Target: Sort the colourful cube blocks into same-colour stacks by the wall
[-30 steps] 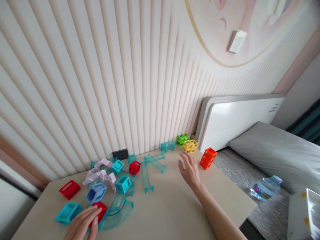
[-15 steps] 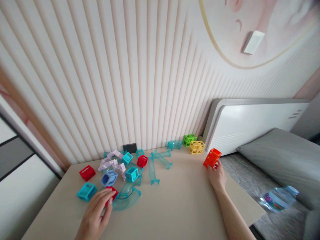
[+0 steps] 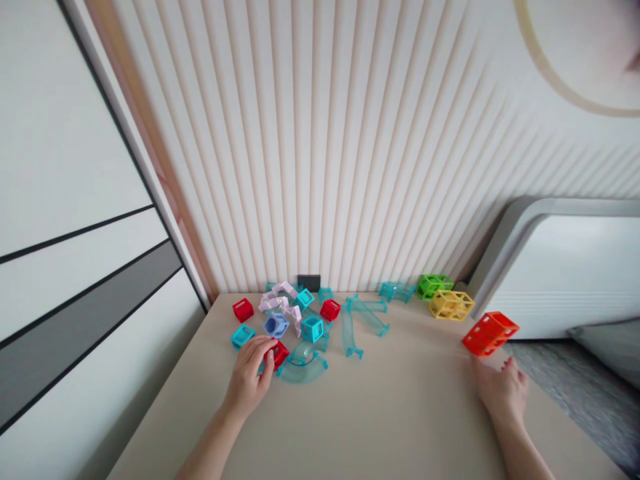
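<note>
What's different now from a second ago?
The right hand moved right, from near the yellow block to the orange block; whether it grips it is unclear. The head view swung left. Unchanged: the left hand on the red block by the curved track; yellow beside the green block.

The red block [image 3: 279, 355] and orange block [image 3: 492, 335] seem made of smooth plastic. See-through plastic is seen in the blue tracks [image 3: 305, 372]. A smooth, dull top is seen on the table [image 3: 360, 420], and dull cloth on the pillow [image 3: 613, 350].
</note>
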{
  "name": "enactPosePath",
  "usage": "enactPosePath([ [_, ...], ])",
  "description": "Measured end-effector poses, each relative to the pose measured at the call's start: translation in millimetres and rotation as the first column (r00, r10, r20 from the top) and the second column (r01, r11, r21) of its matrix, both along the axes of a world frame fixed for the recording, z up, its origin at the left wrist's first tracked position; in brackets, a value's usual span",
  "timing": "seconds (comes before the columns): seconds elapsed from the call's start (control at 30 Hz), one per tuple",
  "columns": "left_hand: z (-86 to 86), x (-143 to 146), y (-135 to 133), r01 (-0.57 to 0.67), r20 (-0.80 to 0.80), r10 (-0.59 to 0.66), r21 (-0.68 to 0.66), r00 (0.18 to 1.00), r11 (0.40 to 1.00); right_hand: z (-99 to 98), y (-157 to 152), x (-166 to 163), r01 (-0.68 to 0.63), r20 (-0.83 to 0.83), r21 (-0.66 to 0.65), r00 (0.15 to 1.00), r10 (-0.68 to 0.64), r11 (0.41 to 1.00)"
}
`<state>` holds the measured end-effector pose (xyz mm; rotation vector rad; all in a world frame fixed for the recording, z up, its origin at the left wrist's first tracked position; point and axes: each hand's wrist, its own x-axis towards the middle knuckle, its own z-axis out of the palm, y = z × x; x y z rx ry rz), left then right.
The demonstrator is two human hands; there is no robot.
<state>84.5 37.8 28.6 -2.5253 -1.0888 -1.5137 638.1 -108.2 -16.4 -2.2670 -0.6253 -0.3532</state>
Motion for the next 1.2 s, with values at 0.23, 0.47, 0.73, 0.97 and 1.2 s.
enactPosePath([
  [0.23,1.7,-9.8,7.9,-0.174,0.018,0.175,-0.023,0.984,0.984,22.1,12.3,-109.3,-0.362,0.235,0.141,0.916,0.324,0.921],
  [0.47,4.1,1.0,-0.9,-0.144,-0.015,0.143,-0.068,0.990,0.987,15.3,38.1,-183.9,-0.790,0.301,-0.073,0.565,0.769,0.609],
  [0.73,-0.7,10.4,-5.3,-0.122,-0.066,0.115,-0.110,0.991,0.986,23.8,84.5,-214.3,-0.891,0.306,-0.102,0.395,0.866,0.443],
  [0.97,-3.9,8.1,-4.2,-0.148,-0.086,0.136,-0.152,0.987,0.977,14.4,84.0,-202.4,-0.840,0.207,0.060,0.539,0.816,0.540],
  [1.2,-0.8,-1.0,1.3,-0.222,-0.082,0.213,-0.136,0.974,0.965,20.0,83.3,-194.5,-0.788,0.043,0.150,0.608,0.793,0.597],
])
